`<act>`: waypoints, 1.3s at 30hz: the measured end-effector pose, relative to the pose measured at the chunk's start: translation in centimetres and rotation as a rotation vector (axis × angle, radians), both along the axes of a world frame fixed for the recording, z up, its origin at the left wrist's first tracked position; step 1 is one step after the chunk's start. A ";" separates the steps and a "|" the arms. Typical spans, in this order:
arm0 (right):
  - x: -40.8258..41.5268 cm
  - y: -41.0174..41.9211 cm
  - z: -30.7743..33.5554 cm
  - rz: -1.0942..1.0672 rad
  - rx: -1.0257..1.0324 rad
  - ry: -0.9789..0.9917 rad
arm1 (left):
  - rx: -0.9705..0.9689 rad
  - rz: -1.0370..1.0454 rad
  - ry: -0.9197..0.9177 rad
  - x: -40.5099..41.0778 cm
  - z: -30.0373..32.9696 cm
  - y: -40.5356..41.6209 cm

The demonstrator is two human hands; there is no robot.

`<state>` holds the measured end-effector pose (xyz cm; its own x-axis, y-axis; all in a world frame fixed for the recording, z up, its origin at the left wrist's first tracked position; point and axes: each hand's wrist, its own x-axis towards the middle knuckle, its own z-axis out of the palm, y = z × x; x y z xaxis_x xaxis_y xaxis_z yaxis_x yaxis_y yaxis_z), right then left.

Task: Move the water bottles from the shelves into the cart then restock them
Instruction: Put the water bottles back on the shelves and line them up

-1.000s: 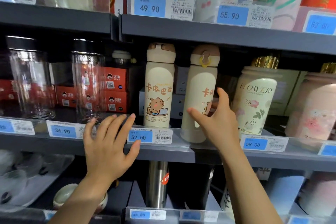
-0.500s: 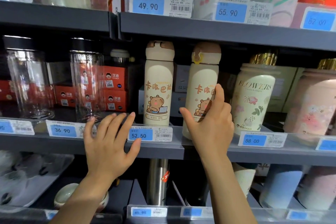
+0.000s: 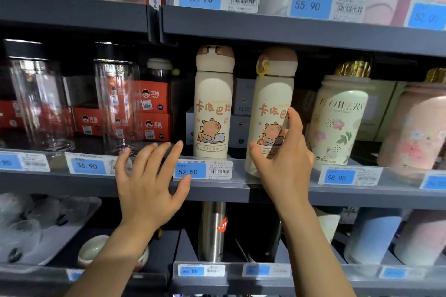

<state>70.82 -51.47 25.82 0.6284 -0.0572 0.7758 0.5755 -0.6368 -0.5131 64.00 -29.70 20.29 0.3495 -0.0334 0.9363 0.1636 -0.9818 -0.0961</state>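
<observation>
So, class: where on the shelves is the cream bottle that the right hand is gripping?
In the head view, the gripped bottle stands right of centre on the middle shelf, between its twin bottle and the FLOWERS jar.

Grey shop shelves (image 3: 277,34) with blue price tags (image 3: 190,171).

Left hand (image 3: 149,183) flat, fingers spread; right hand (image 3: 283,152) curled, gripping

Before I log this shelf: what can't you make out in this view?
- Right hand on right bottle: it hides the base, so whether it's lifted is unclear.
- Cart: out of frame.
- Far-right price tag: blurred and cut off by the edge.
- Bottom-shelf tags: too blurred to read.
</observation>
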 end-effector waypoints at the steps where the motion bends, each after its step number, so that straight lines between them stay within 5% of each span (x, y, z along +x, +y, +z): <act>1: 0.0 0.1 0.0 -0.011 -0.002 -0.005 | 0.001 0.003 0.004 0.0 0.0 0.0; 33: -2.0 -2.2 -0.8 -0.040 0.008 -0.137 | 0.015 -0.030 -0.063 0.3 -0.3 0.3; 39: -1.2 -8.2 -0.1 -0.106 0.142 -0.160 | -0.169 -0.028 -0.036 -0.2 -0.2 -1.6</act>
